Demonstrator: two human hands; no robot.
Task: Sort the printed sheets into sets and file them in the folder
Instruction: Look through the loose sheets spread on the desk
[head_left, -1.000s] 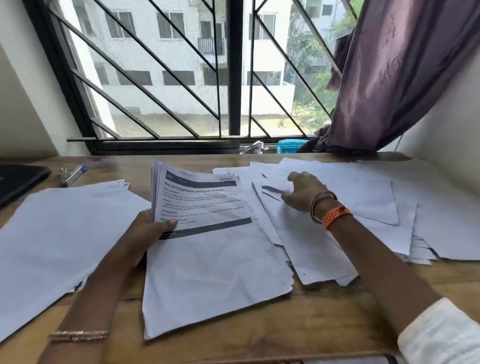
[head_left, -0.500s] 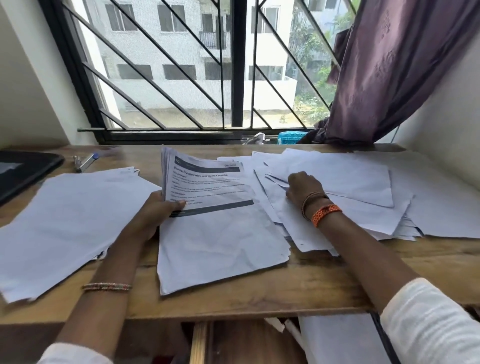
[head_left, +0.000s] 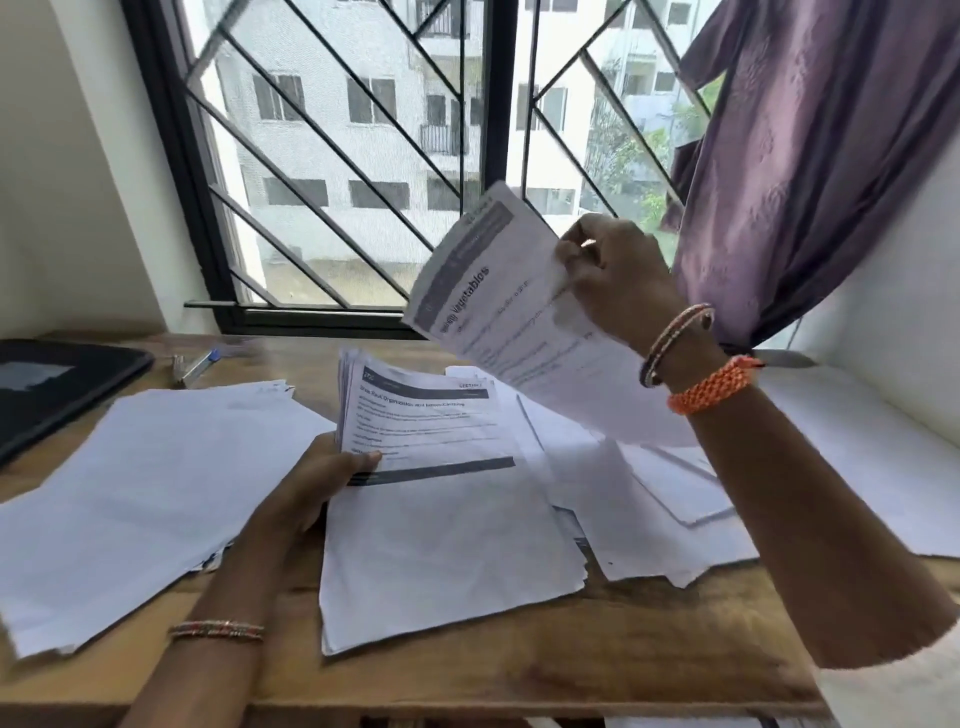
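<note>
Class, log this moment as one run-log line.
left hand: holds stack | right hand: holds sheet raised | step: sorting | folder: unseen

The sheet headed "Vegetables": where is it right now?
In the head view, the Vegetables sheet is raised right of centre before the window grille, pinched by the right hand, above the stack the left hand holds.

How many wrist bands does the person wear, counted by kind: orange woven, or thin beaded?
Orange woven band: 1, right wrist
Thin beaded bangle sets: 2, one on the right wrist, one on the left wrist
Total: 3
</note>
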